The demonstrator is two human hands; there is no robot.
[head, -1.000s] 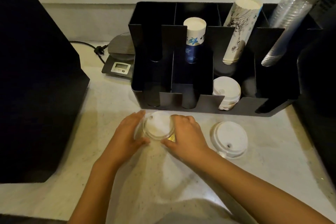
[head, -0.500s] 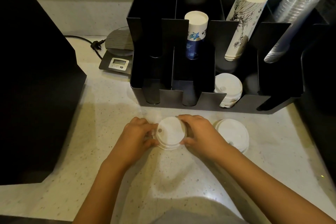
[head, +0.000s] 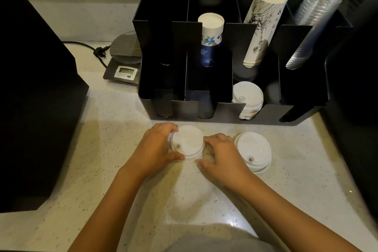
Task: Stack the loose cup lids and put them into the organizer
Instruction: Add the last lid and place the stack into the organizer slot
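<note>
I'm squeezing the lid stack (head: pixel 187 143) between my left hand (head: pixel 157 146) and right hand (head: pixel 222 152), both grips closed on its rim. These lids are probably light, flimsy and slippery, so I'm pinching low at the edges.

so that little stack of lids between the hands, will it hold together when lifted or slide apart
The lid stack looks like thin nested plastic, so probably light and slightly flexible. Its layers sit unevenly, so it may shift unless both hands, left hand and right hand, keep squeezing its sides.
</note>
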